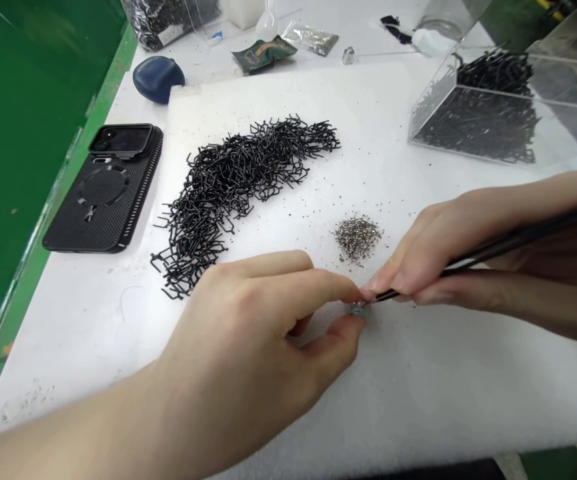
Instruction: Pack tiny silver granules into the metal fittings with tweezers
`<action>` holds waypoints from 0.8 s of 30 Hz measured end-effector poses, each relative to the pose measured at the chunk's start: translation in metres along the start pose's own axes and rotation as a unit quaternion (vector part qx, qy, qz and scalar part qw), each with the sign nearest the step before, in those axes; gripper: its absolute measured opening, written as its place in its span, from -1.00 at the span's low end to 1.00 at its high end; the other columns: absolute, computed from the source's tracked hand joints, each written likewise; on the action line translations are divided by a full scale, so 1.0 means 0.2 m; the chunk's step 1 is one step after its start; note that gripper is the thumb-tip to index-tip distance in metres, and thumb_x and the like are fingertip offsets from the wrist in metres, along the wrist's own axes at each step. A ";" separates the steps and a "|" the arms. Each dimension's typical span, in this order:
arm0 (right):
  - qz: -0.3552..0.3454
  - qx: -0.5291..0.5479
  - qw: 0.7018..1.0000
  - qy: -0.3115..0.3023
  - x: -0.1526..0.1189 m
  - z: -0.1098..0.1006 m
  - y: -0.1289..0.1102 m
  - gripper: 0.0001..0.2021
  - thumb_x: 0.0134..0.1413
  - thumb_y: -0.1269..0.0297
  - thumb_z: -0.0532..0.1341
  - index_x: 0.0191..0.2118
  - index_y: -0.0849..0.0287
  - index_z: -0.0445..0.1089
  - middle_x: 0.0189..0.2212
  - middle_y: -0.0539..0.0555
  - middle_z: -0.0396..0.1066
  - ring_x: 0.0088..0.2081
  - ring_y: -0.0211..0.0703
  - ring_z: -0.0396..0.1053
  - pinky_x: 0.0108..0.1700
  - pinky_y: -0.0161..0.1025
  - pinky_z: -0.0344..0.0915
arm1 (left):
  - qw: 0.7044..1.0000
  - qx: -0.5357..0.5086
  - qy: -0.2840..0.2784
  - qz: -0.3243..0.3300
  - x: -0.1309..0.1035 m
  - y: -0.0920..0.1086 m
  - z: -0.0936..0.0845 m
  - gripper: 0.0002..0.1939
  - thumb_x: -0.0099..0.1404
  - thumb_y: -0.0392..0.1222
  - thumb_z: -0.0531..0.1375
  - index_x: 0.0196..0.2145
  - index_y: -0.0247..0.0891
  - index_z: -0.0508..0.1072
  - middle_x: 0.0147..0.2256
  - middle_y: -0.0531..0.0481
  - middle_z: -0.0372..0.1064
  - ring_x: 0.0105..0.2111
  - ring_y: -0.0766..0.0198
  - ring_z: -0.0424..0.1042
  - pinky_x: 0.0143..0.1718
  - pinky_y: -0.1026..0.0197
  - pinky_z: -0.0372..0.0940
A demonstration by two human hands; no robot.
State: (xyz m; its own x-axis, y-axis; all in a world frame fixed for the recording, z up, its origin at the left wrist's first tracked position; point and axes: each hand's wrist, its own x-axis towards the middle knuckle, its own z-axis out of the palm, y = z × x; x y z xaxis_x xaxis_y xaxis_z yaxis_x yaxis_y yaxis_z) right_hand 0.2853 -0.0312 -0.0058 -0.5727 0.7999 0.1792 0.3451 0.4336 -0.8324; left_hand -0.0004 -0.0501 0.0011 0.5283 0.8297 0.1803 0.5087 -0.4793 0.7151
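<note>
Between its thumb and index finger, my left hand point(263, 333) pinches a small shiny metal part point(359, 309), mostly covered by the fingertips. My right hand point(448, 247) is closed around black tweezers point(498, 247), whose tips point left and meet the metal part. Whether the tips grip anything there, I cannot tell. Just beyond the fingertips lies a small heap of tiny metallic pieces point(358, 238). A long curved pile of bent black pins point(238, 177) spreads behind and left of my left hand, on a white foam sheet point(378, 120).
A black phone point(103, 190) lies at the left, with a dark blue rounded object point(158, 79) behind it. At the back right stands a clear box point(473, 123) of black pins. A green packet point(263, 53) and a small clear bag point(313, 38) lie at the back.
</note>
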 end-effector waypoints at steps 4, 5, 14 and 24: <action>-0.007 0.009 1.000 -0.011 -0.02 -0.01 0.00 -0.96 0.56 0.10 0.53 0.01 -0.23 0.78 -0.10 -0.18 0.84 -0.13 -0.16 0.84 -0.14 -0.38 0.75 | 1.000 -0.007 0.004 0.002 0.00 0.00 0.01 -0.76 0.35 -0.45 0.42 -0.21 -0.15 0.86 -0.56 0.28 0.33 -0.64 0.50 0.18 -0.60 0.33 0.07; -0.011 0.011 1.000 -0.011 -0.02 -0.01 0.00 -0.95 0.57 0.11 0.52 0.02 -0.22 0.78 -0.09 -0.17 0.85 -0.13 -0.16 0.84 -0.13 -0.39 0.75 | 1.000 -0.002 -0.002 -0.003 0.00 0.00 0.02 -0.75 0.35 -0.46 0.42 -0.21 -0.15 0.86 -0.55 0.28 0.35 -0.63 0.50 0.19 -0.59 0.34 0.09; -0.020 0.011 1.000 -0.009 0.01 -0.01 0.00 -0.96 0.56 0.14 0.53 0.01 -0.18 0.78 -0.09 -0.14 0.85 -0.12 -0.15 0.85 -0.11 -0.39 0.76 | 1.000 -0.010 0.004 0.002 0.02 -0.01 0.03 -0.75 0.32 -0.47 0.43 -0.23 -0.16 0.85 -0.56 0.30 0.31 -0.64 0.52 0.17 -0.60 0.34 0.06; -0.015 0.010 1.000 -0.017 0.00 -0.02 0.00 -0.98 0.57 0.11 0.53 -0.02 -0.18 0.77 -0.11 -0.15 0.85 -0.15 -0.14 0.84 -0.16 -0.37 0.76 | 1.000 -0.008 0.008 0.002 0.01 -0.01 0.02 -0.76 0.34 -0.45 0.42 -0.23 -0.15 0.85 -0.56 0.29 0.31 -0.64 0.52 0.15 -0.59 0.35 0.08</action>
State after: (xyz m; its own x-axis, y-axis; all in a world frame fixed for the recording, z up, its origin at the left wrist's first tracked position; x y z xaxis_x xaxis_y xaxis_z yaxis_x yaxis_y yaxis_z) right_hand 0.2876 -0.0291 -0.0039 -0.6075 0.7723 0.1858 0.3126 0.4475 -0.8379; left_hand 0.0029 -0.0486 -0.0029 0.5195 0.8323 0.1935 0.4952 -0.4778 0.7256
